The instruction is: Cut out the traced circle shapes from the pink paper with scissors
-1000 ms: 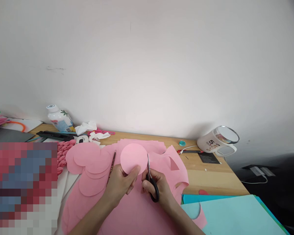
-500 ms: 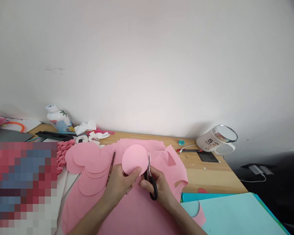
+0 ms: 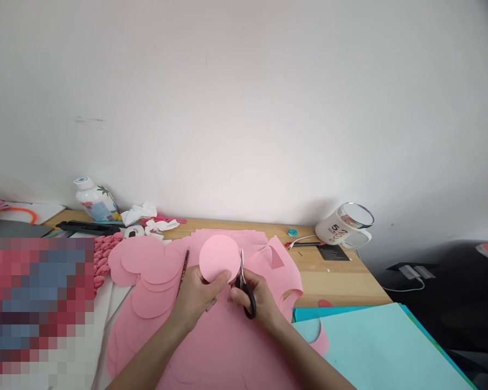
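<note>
The left hand has its fingers clamped on the lower edge of a round pink paper disc, over pink paper sheets; the right hand has fingers clamped on black-handled metal scissors, blades upright beside the disc. Light wooden worktop shows between the sheets and a white silver-rimmed mug, contents hidden.

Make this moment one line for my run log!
left hand: holds pink circle | right hand: holds scissors beside circle | around: pencil, white mug

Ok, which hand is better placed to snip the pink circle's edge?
Right, probably: the right hand holds the scissors, blades beside the pink circle. The left hand is occupied, pinching its lower part.
</note>
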Tool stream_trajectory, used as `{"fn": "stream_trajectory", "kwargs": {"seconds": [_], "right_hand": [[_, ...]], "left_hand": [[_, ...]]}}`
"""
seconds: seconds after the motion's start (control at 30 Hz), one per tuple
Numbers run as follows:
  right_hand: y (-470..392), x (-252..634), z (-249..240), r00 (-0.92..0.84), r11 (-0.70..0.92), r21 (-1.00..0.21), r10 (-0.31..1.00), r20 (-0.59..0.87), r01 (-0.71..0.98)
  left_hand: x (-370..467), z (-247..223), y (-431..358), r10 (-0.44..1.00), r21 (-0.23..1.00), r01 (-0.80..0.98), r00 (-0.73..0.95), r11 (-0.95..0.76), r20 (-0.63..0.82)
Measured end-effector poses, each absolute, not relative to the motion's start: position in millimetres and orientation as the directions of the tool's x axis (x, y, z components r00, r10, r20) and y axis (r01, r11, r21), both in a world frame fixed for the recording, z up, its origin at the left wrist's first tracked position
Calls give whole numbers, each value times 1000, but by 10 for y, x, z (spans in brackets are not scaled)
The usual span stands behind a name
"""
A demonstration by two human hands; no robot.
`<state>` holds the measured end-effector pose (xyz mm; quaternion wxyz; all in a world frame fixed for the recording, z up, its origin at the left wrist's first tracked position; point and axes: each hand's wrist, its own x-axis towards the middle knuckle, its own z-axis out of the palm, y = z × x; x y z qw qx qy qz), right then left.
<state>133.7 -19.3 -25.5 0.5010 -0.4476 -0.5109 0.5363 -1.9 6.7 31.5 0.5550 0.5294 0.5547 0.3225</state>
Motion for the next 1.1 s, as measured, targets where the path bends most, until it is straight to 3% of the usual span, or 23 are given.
{"fn": "stream_trajectory", "kwargs": {"seconds": [0.4, 0.8, 0.97, 1.1], "right_hand": [[-196, 1346, -256, -72, -9, -997, 997, -4, -76], [-173, 1338, -353, -41, 25, -984, 999, 33, -177], [-167, 1321, -371, -40, 23, -982, 999, 31, -187], [-157, 1299, -362, -31, 26, -981, 999, 32, -191]], "left_hand": [[-13, 290, 111, 945, 938, 254, 163, 236, -282], [-95, 151, 172, 949, 986, 91, 272, 141, -161], [-91, 120, 192, 976, 981, -97, 151, 170, -155], [-115, 53, 260, 982, 945, -298, -86, 137, -169]]}}
